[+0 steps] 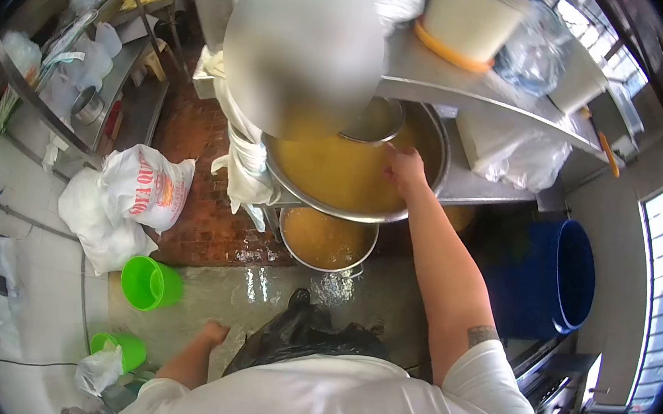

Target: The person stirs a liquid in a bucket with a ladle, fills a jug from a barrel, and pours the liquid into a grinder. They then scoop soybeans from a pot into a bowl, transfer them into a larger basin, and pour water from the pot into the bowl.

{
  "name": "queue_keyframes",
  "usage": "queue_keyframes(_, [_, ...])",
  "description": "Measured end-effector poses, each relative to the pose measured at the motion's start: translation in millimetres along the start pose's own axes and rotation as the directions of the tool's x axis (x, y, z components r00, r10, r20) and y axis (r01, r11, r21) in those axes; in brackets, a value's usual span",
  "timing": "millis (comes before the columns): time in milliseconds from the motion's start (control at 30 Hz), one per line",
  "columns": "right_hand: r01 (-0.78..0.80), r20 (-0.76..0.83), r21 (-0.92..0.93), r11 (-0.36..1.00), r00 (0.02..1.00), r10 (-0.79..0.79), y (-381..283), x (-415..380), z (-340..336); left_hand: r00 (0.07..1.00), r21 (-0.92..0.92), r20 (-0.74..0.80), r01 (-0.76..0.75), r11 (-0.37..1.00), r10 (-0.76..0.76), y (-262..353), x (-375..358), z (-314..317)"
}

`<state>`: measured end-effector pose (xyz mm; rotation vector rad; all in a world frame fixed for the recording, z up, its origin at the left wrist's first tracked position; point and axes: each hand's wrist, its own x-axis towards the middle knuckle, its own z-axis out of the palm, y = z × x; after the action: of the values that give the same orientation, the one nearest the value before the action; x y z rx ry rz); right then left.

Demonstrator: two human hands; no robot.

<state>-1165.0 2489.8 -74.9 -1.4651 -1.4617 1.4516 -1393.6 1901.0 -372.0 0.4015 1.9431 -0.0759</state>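
Note:
My right hand (405, 171) is closed at the near right of a large metal basin (331, 208) of cloudy yellow liquid (328, 166). Its fingers are wrapped round what looks like the handle of a round metal saucepan (381, 122), tilted over the liquid; the handle itself is mostly hidden. A pale blurred disc covers the far left of the basin and part of the saucepan. Below the basin's front edge stands a metal pot (326, 239) of brownish-yellow liquid. My left hand (213, 332) hangs low by my side, away from the basin, its fingers too small to make out.
A steel shelf (489, 94) with white buckets (472, 20) overhangs the basin. On the right stands a blue barrel (542, 278). White sacks (148, 188) and green buckets (150, 283) are on the left. The floor (258, 288) looks wet. A cloth (244, 149) hangs beside the basin.

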Motion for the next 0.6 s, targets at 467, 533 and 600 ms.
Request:
queue_keyframes(467, [-0.321, 0.116, 0.530, 0.785, 0.944, 0.308, 12, 100, 81, 0.987, -0.172, -0.163, -0.017, 0.985, -0.011, -45, 50, 7])
queue_keyframes(533, [-0.155, -0.149, 0.347, 0.925, 0.965, 0.218, -10, 81, 77, 0.991, -0.236, -0.121, 0.018, 0.971, -0.048, -31, 26, -6])
queue_keyframes(600, [-0.047, -0.243, 0.133, 0.990, 0.967, 0.079, -38, 50, 68, 0.993, -0.292, -0.075, 0.061, 0.954, -0.087, -25, 16, -11])
